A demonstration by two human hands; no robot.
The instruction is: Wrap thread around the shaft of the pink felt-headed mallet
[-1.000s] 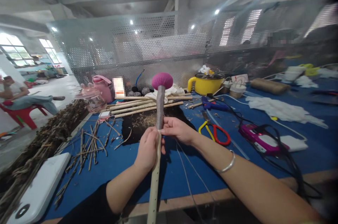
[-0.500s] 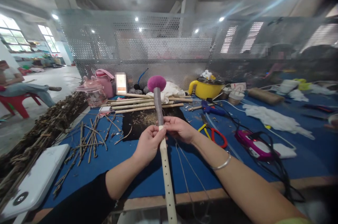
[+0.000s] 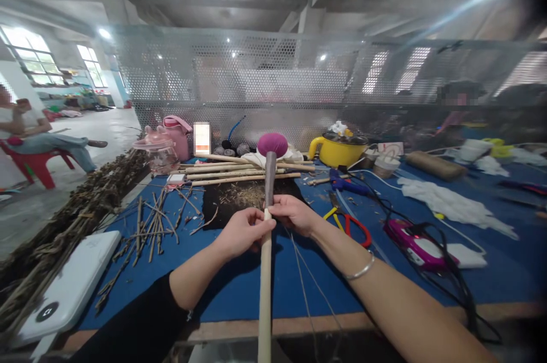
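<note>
A long pale wooden stick [image 3: 265, 294] stands in front of me, tilted away. Its upper part is wrapped in grey thread [image 3: 270, 180], and a purple, rounded, cushion-like head [image 3: 272, 146] tops it. My left hand [image 3: 243, 232] is closed around the stick just under the wrapping, thumb across the front. At the wrapping's lower edge, my right hand [image 3: 294, 213] pinches the grey thread against the stick; its fingertips are partly hidden. Loose strands of thread [image 3: 302, 277] hang from beneath my right hand past the table edge.
Scissors [image 3: 350, 226], a glue gun [image 3: 348, 182] and a magenta device [image 3: 416, 243] with black cables lie right. Behind are pale sticks [image 3: 231, 169] and a yellow pot [image 3: 339, 149]. Twigs [image 3: 151, 223] and a white power bank [image 3: 72, 283] lie left. A person [image 3: 38, 129] sits far left.
The stick has turned about its length: its row of small holes no longer faces me. It stands more upright, its purple head further right and lower in view. Both hands keep their grip.
</note>
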